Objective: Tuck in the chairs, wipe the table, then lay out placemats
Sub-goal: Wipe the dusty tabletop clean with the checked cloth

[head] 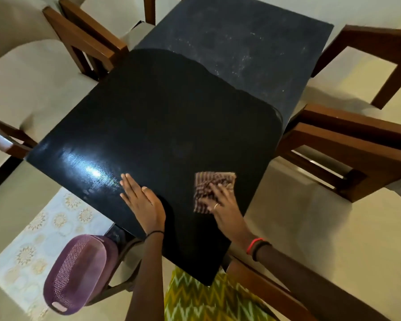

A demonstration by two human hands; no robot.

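A black table (153,117) fills the middle of the head view; its near part is dark and glossy, its far part (241,42) grey and dusty with white specks. My right hand (220,205) presses flat on a brown striped cloth (212,186) near the table's right front edge. My left hand (141,198) lies flat on the tabletop, fingers apart, holding nothing. Wooden chairs stand around the table: one at the far left (83,40), one at the right (347,154), another at the far right (384,56).
A purple mesh basket (77,272) rests on a chair seat at the lower left. Beside it lies a pale patterned mat (37,230). A wooden chair back (264,290) is close to my body at the lower right. The floor is cream tile.
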